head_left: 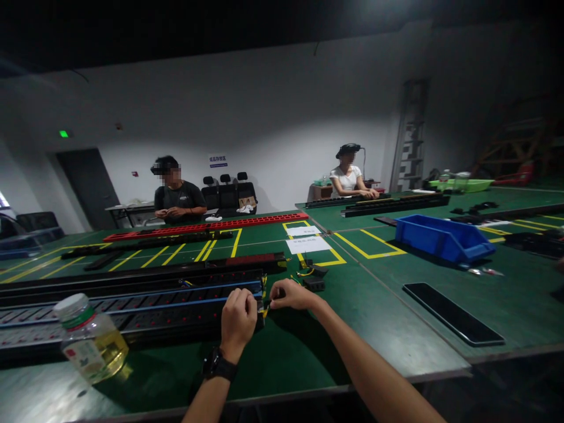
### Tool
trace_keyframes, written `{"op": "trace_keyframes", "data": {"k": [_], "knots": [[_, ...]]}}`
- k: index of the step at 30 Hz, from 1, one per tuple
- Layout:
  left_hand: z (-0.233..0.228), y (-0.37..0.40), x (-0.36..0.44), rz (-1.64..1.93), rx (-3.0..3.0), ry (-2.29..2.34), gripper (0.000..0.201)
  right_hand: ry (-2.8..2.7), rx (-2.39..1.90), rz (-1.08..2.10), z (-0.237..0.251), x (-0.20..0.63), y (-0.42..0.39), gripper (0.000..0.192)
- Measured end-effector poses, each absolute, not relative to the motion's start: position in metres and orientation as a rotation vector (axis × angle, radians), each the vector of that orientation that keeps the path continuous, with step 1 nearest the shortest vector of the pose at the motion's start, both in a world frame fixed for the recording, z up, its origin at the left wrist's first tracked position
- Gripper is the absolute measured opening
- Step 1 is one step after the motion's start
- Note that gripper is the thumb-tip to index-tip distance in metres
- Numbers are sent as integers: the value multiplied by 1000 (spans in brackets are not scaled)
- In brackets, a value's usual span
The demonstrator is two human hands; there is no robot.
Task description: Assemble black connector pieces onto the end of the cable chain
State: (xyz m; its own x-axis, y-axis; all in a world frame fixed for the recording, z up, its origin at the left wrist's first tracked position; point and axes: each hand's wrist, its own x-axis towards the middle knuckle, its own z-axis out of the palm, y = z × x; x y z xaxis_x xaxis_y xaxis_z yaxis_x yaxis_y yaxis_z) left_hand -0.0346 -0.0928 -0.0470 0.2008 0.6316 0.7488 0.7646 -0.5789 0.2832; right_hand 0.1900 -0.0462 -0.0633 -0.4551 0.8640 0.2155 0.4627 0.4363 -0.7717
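Both hands work at the right end of the long black strip on the green table. The left hand is clenched on that end; the right hand pinches a yellow wire just beside it.

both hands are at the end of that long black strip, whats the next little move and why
Probably ease the wire end in the right hand toward the end of the black power strip. The left hand is closed at that end, as if bracing it, and yellow wires show between the two hands, close to the strip. What the fingers pinch is too small to tell.
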Motion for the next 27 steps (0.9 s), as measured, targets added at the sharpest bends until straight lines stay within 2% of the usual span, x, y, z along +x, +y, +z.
{"op": "trace_keyframes", "data": {"k": [5, 8, 21, 27], "knots": [[-51, -91, -35, -1332, -2305, -1322, 28, -1987, -913, 1206, -66, 196, -42, 45], [-52, -90, -34, -1341, -2290, -1296, 27, -1995, -885, 1190, -68, 198, -41, 49], [-49, -93, -32, -1282, -2302, -1319, 26, -2141, -957, 983, -80, 194, -38, 16], [-47, -97, -31, -1185, -2322, -1345, 27, -2180, -1014, 839, -80, 191, -42, 12]]}}
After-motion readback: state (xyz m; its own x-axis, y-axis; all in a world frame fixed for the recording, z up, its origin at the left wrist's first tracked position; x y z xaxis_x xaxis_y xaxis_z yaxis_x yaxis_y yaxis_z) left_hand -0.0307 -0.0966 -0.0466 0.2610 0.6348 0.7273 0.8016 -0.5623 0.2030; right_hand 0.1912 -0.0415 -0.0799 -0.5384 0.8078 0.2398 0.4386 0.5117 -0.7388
